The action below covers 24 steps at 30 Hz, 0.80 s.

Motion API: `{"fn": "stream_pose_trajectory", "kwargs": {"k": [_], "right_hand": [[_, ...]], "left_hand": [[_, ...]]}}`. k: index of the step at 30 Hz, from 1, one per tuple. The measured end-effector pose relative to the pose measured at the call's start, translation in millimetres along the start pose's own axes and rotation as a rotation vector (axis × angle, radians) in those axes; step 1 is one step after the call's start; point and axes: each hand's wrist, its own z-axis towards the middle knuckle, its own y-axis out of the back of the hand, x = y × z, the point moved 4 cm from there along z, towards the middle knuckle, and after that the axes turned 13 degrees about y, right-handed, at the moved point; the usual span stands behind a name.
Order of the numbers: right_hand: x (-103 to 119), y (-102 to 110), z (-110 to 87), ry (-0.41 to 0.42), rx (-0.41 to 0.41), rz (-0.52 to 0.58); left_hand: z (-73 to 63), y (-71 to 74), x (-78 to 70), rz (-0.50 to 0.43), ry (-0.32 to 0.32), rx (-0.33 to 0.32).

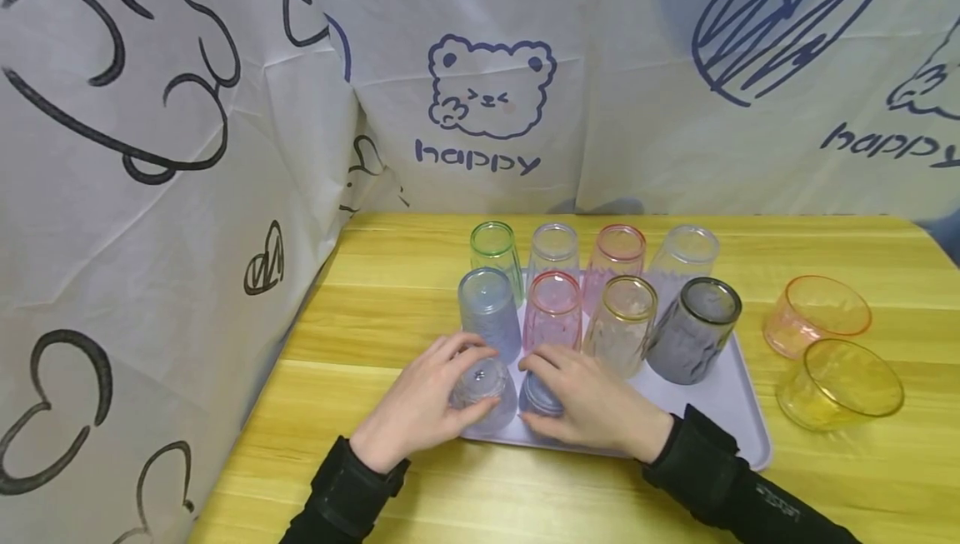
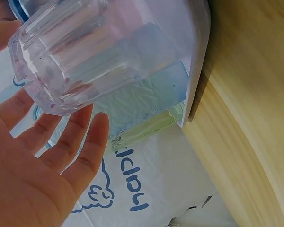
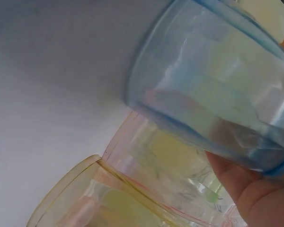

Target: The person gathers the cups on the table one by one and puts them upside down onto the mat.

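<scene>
My left hand (image 1: 427,398) holds a clear, ridged cup (image 1: 483,386) round its upturned base, at the front left corner of a pale lilac tray (image 1: 738,411). Its fingers (image 2: 78,137) lie along the base in the left wrist view. Just to the right, my right hand (image 1: 592,402) grips a blue-tinted cup (image 1: 538,396), largely hidden by the hand in the head view. In the right wrist view that blue cup (image 3: 203,80) is seen from the side, with the palm behind its base. Directly behind the hands stand another blue cup (image 1: 489,311) and a pink cup (image 1: 553,311), both upside down.
More upturned cups share the tray: an amber-rimmed cup (image 1: 621,323), a dark grey cup (image 1: 693,331), and a back row including a green-rimmed cup (image 1: 495,244). Right of the tray, an orange-rimmed cup (image 1: 813,319) and a yellow cup (image 1: 836,390) rest on the wooden table (image 1: 360,311).
</scene>
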Motion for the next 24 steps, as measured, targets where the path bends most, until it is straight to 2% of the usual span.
{"fn": "stream_pose_trajectory", "kwargs": {"k": [8,15,20,24], "right_hand": [[1,10,-8.2,-0.063,-0.006,0.048],[2,24,-29.0,-0.237,-0.049,0.169],[0,22,-38.5,-0.349,-0.034,0.281],[0,20,-40.5,-0.401,-0.027,0.401]], "left_hand": [[-1.4,-0.2,3.2,0.011,0.024,0.006],[-5.1,3.1,8.9,-0.018,0.107,0.093],[-6.4,-1.2,13.5,-0.051,0.179,0.155],[-6.1,-4.5,15.4,-0.065,0.202,0.167]]}}
